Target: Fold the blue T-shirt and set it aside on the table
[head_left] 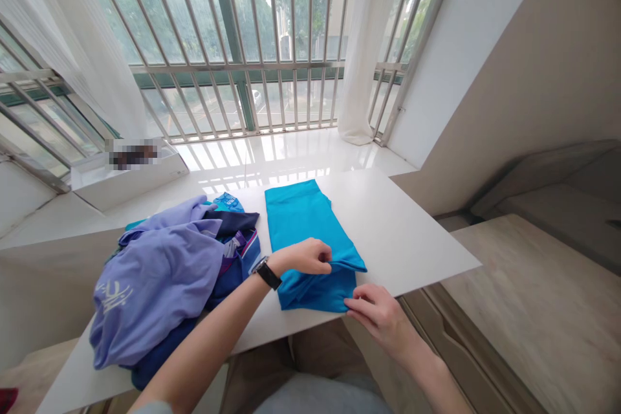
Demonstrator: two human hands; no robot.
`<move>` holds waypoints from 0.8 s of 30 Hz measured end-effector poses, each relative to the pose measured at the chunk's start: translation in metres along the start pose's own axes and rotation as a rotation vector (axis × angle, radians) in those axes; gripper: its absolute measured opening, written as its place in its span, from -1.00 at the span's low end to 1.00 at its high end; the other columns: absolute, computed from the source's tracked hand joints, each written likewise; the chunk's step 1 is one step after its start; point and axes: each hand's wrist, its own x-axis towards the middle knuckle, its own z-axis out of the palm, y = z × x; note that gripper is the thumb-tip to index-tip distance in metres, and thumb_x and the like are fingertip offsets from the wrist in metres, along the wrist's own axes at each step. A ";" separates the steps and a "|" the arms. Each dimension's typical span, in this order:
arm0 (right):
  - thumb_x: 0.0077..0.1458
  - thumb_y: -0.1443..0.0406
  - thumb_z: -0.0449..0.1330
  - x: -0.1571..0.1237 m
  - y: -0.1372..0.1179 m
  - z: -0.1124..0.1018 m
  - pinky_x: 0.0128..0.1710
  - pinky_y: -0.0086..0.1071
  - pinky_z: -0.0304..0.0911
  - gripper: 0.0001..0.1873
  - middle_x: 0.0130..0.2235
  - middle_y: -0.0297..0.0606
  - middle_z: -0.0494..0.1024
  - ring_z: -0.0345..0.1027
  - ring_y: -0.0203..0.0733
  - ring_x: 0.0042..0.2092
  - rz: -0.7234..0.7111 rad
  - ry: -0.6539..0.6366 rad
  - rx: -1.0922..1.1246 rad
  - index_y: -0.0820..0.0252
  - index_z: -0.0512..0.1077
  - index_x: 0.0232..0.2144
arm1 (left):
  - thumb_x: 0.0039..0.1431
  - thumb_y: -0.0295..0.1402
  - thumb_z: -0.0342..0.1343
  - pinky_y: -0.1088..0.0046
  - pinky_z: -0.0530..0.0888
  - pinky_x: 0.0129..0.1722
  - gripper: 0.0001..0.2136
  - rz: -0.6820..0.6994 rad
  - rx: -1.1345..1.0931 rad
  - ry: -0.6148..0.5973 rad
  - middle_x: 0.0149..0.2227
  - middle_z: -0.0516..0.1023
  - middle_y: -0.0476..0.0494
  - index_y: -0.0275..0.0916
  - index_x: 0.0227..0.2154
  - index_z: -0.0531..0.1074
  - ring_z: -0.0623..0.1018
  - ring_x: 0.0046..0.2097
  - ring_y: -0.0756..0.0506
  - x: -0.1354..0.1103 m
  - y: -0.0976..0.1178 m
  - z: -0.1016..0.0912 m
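Observation:
A turquoise garment (301, 220) lies folded lengthwise on the white table (407, 233), its near end doubled over. My left hand (305, 256), with a black watch on the wrist, is closed on the folded edge of that near end. My right hand (376, 312) pinches the garment's near right corner at the table's front edge.
A heap of clothes (160, 278), lilac on top with dark blue beneath, sits on the table's left part. A white box (126, 174) stands on the shiny window ledge behind. Barred windows and white curtains close the back. A beige bench (528, 310) lies to the right.

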 end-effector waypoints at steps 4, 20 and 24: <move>0.27 0.38 0.12 0.007 -0.006 -0.005 -0.25 -0.30 0.36 -0.84 -0.24 -0.21 0.52 0.42 -0.18 -0.24 -0.013 -0.035 -0.003 0.10 0.49 -0.22 | 0.06 -0.31 0.05 0.50 0.26 -0.49 -0.88 -0.022 -0.201 -0.131 -0.45 0.42 0.05 -0.23 -0.41 0.43 0.36 -0.43 0.00 0.011 -0.021 -0.010; 0.36 0.15 0.02 0.040 0.002 0.012 -0.31 -0.36 0.32 -0.76 -0.33 -0.28 0.53 0.43 -0.21 -0.32 0.205 -0.075 0.201 0.12 0.41 -0.16 | 0.06 -0.32 0.08 0.51 0.24 -0.47 -0.88 -0.023 -0.284 -0.092 -0.47 0.41 0.06 -0.25 -0.39 0.44 0.38 -0.41 -0.01 0.007 -0.022 -0.006; 0.17 -0.10 0.15 0.039 0.006 0.010 -0.37 -0.29 0.28 -0.49 -0.36 -0.23 0.49 0.36 -0.13 -0.35 -0.009 -0.150 0.065 0.18 0.44 -0.11 | 0.07 -0.34 0.07 0.51 0.26 -0.46 -0.87 -0.014 -0.274 -0.092 -0.46 0.40 0.05 -0.26 -0.37 0.47 0.36 -0.40 -0.01 0.002 -0.016 -0.011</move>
